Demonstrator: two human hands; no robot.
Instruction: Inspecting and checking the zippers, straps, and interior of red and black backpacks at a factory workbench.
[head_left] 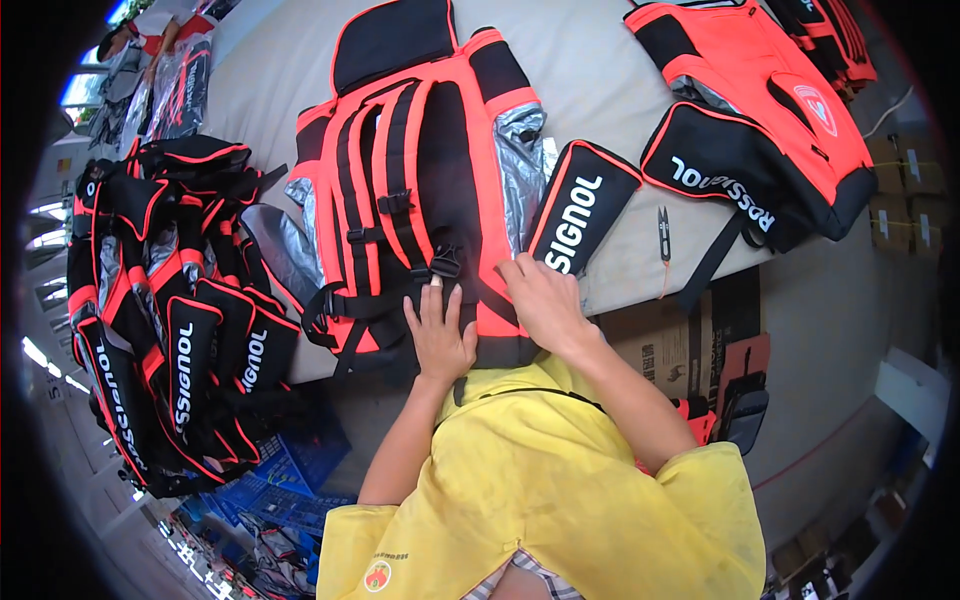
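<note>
A neon red-orange and black backpack lies on the table in front of me, its strap side up and its silver lining showing at both sides. My left hand rests on its lower back panel, fingers spread, with the fingertips just below a black plastic buckle. At the lower right edge of the pack, my right hand has its fingers bent and closed on the fabric; the fingertips are partly hidden. Beside that hand lies a black flap with red trim and white lettering.
Black thread snips lie near the right table edge. A second backpack is at the right. Several more packs hang in a heap at the left, above blue crates. Cardboard boxes stand under the pale table.
</note>
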